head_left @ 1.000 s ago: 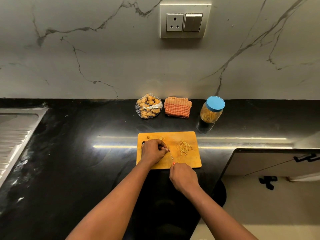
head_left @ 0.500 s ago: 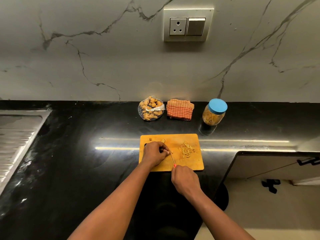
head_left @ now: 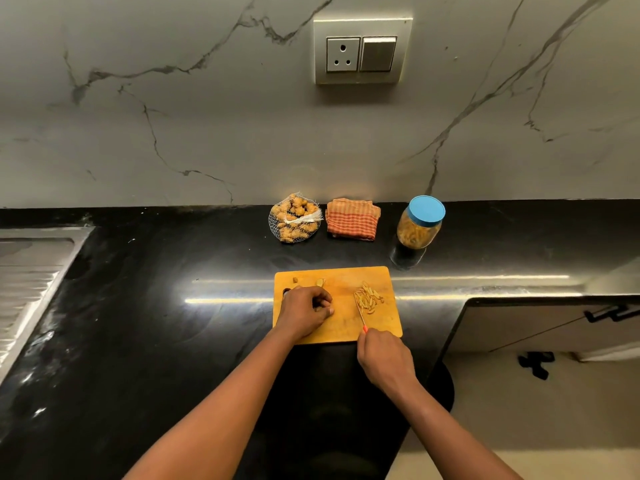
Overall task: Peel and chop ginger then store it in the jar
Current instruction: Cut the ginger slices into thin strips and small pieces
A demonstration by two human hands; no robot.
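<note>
A yellow cutting board (head_left: pixel 343 327) lies on the black counter. My left hand (head_left: pixel 304 313) rests curled on its left part; whatever ginger lies under the fingers is hidden. My right hand (head_left: pixel 384 358) grips a knife (head_left: pixel 360 311) with an orange handle, its blade tip against a pile of chopped ginger strips (head_left: pixel 369 297) on the board's right side. Two small ginger bits (head_left: pixel 320 282) lie near the board's far edge. A clear jar (head_left: pixel 419 225) with a blue lid, holding chopped ginger, stands behind the board to the right.
A net bag of whole ginger (head_left: pixel 294 218) and a folded orange checked cloth (head_left: pixel 352 220) sit against the marble wall. A steel sink drainer (head_left: pixel 27 271) is at the far left. The counter edge drops off at the right above a cabinet (head_left: pixel 540 323).
The knife has moved right, from beside my left fingers to the pile of cut strips. My left hand stays curled on the board.
</note>
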